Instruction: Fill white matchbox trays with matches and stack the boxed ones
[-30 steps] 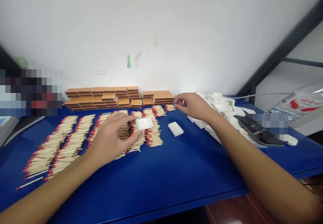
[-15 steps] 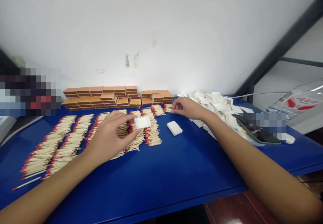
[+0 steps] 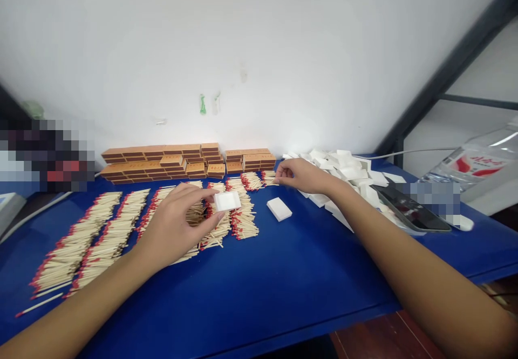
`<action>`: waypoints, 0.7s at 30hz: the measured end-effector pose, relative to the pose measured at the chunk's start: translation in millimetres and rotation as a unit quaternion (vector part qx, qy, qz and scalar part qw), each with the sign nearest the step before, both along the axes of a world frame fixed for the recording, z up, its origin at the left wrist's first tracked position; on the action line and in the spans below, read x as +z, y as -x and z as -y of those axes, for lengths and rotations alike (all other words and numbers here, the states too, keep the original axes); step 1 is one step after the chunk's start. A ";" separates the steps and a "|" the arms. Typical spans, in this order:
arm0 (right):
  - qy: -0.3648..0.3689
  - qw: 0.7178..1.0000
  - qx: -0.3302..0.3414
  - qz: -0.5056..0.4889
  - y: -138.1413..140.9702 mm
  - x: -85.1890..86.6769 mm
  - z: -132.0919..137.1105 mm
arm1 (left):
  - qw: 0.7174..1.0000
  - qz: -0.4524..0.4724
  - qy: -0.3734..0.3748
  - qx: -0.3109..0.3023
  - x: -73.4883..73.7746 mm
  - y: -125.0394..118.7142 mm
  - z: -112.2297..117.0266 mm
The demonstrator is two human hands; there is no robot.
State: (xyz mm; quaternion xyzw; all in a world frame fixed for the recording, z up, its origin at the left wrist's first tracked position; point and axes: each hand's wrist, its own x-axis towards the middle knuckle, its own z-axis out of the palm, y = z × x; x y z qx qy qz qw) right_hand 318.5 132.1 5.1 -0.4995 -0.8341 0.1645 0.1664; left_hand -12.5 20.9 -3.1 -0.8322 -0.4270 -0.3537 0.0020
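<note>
near: white matchbox tray (image 3: 227, 201) is being pinched by the left hand (image 3: 174, 224), just over the match rows (image 3: 109, 235) on the blue table (image 3: 263, 283) | far: small match bunch (image 3: 267, 176) is being touched by the right hand (image 3: 302, 175), fingers narrow, grip cannot be told | step, likely: matches being picked for the tray | next: a neat pinch is being called for

In front of the brown matchbox stack (image 3: 188, 162), the left hand (image 3: 174, 227) pinches a white tray (image 3: 227, 201) above the matchstick rows (image 3: 113, 229). At the stack's right end, the right hand (image 3: 305, 175) touches a small match bundle (image 3: 267, 177); a heap of white trays (image 3: 348, 167) lies further right.
</note>
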 end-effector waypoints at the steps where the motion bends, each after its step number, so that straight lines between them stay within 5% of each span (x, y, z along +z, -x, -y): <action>1: 0.000 1.000 0.003 -0.005 0.6 0.6 0.5 | 1.000 -0.001 0.003 0.003 0.4 0.0 0.3; 7: -0.006 0.999 0.010 -0.031 14.1 8.6 11.9 | 1.000 -0.007 0.009 0.010 -0.3 0.4 0.2; 15: 0.061 0.975 0.147 -0.153 49.4 21.2 45.9 | 1.000 -0.007 0.008 0.002 -2.3 1.9 0.5; 21: 0.017 0.971 0.186 -0.150 71.9 21.6 73.8 | 1.000 0.001 -0.004 -0.029 -0.7 -1.9 4.2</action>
